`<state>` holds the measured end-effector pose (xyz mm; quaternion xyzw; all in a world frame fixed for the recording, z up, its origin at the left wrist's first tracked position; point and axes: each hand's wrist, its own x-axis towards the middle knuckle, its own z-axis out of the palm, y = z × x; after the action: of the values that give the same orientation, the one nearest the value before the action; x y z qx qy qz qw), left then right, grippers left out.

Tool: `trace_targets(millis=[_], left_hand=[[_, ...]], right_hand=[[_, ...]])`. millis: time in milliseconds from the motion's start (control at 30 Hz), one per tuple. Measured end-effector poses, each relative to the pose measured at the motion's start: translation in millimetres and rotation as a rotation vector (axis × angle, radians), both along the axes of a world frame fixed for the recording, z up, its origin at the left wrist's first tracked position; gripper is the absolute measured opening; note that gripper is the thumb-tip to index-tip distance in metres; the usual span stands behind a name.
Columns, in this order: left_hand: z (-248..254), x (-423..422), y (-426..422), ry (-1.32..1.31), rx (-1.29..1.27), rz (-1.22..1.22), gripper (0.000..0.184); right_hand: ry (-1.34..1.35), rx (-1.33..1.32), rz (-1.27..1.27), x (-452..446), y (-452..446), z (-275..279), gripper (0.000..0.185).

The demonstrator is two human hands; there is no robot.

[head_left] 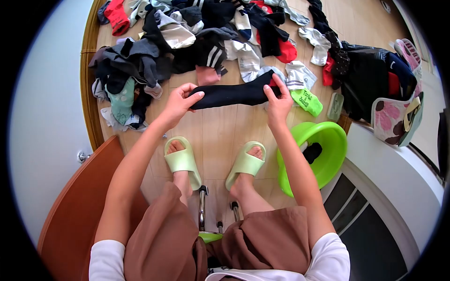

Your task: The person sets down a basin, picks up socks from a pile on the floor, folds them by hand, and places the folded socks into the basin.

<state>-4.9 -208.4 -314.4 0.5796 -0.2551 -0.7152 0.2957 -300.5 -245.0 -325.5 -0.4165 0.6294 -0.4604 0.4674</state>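
A black sock (232, 95) is stretched out sideways between my two hands, above the floor. My left hand (180, 103) pinches its left end, thumb on top. At the other end, my right hand (279, 99) grips the sock between thumb and fingers. Just beyond it spreads a big heap of mixed socks (206, 33) in black, grey, white and red. Close to my right hand lies a bright green sock (307, 101) with lettering, beside a white sock with grey stripes (296, 76).
A green basin (333, 140) with a dark sock (312, 152) inside stands right of my feet. Green slippers (183, 157) are on my feet. A flowered bag (391, 119) stands at the right, a reddish-brown wooden panel (77, 206) at the left. Chair legs (202, 208) show below me.
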Motion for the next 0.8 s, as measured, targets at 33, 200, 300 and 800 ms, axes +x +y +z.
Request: trace_targets(millis=[33, 200, 300, 800], left_hand=[[0.5, -0.7, 1.0, -0.014, 0.006, 0.006, 0.018], [-3.8, 10.9, 6.6, -0.011, 0.017, 0.032, 0.018], [-7.0, 15.5, 8.3, -0.016, 0.036, 0.055, 0.017], [-31.7, 52.5, 33.7, -0.01, 0.098, 0.324, 0.014]], right_hand=[[-0.038, -0.053, -0.004, 2.8, -1.9, 3.2, 0.059], [-0.155, -0.036, -0.023, 10.8, -6.2, 7.7, 0.06], [-0.123, 0.084, -0.056, 6.0, -5.7, -2.7, 0.043], [-0.656, 0.516, -0.114, 15.2, -5.3, 21.9, 0.026]])
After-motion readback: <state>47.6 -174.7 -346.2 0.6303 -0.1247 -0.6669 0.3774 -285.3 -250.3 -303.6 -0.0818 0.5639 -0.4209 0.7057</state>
